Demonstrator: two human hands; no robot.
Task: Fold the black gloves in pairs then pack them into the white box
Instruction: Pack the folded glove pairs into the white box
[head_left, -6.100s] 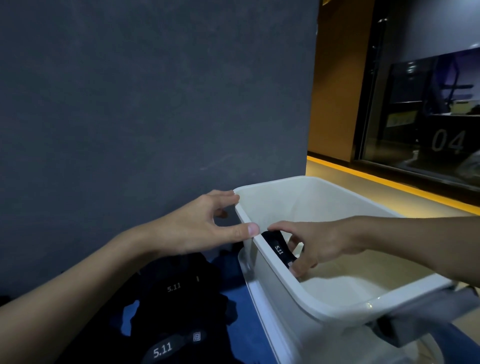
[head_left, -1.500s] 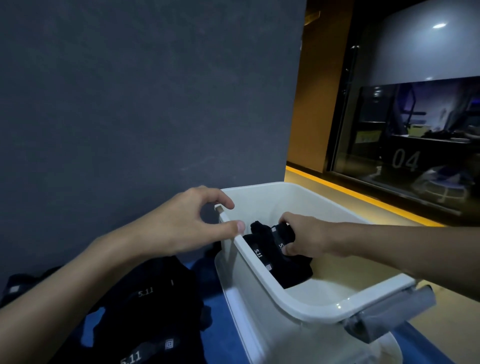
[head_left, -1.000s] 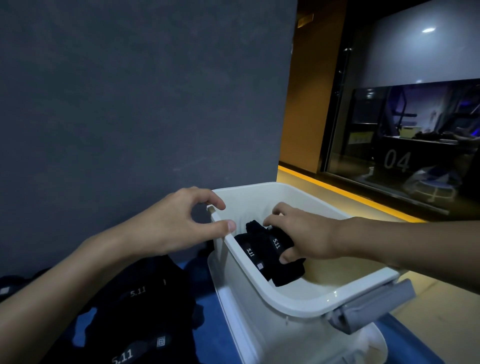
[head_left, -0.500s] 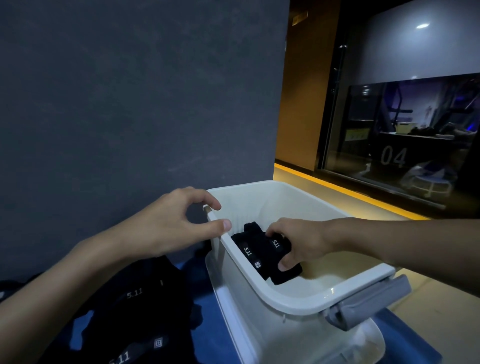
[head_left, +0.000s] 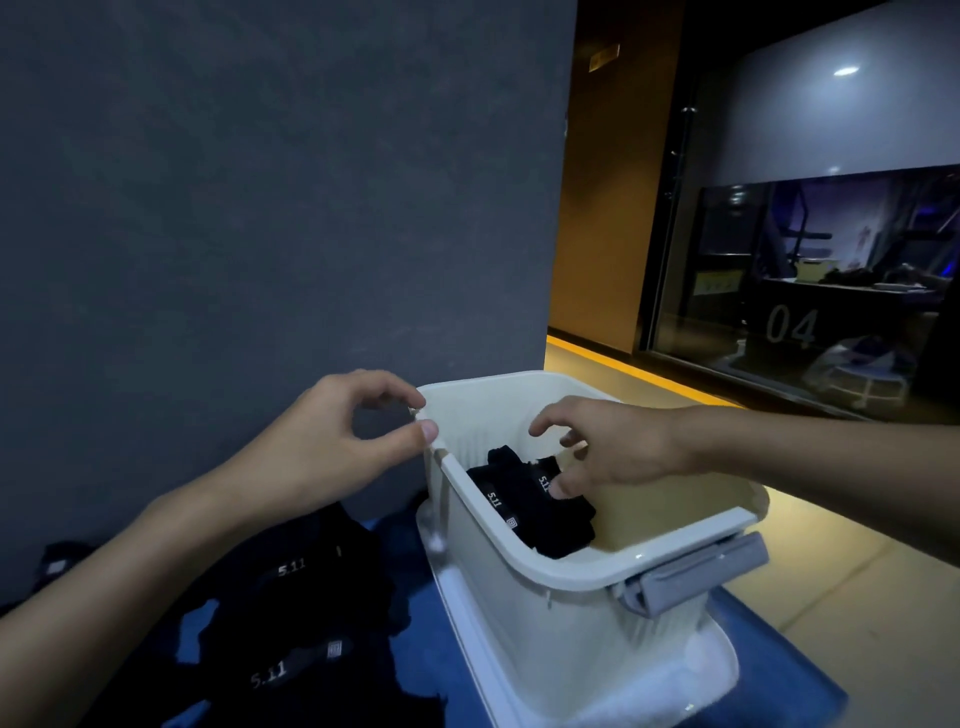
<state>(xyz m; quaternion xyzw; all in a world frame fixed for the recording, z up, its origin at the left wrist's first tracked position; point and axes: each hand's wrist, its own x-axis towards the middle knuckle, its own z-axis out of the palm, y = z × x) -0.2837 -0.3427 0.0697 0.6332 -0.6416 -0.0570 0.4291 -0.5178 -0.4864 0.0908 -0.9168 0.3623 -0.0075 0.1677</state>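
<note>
The white box (head_left: 571, 577) stands tilted on a blue surface, its open top toward me. Folded black gloves (head_left: 540, 514) with white "5.11" print lie inside against the near left wall. My right hand (head_left: 608, 447) hovers over them inside the box, fingers spread, the thumb tip touching the top of the gloves. My left hand (head_left: 332, 441) pinches the box's far left corner rim between thumb and forefinger. A pile of loose black gloves (head_left: 291, 613) lies left of the box, partly under my left forearm.
A dark grey wall (head_left: 260, 182) rises right behind the box and pile. A grey latch handle (head_left: 696, 577) sticks out from the box's near rim. The box's white lid (head_left: 649, 696) lies beneath it. To the right is a yellowish floor and a glass wall marked "04".
My right hand has let go of the folded gloves and lifted, its fingers spreading. The gloves stay in the box. My left hand keeps its hold on the rim.
</note>
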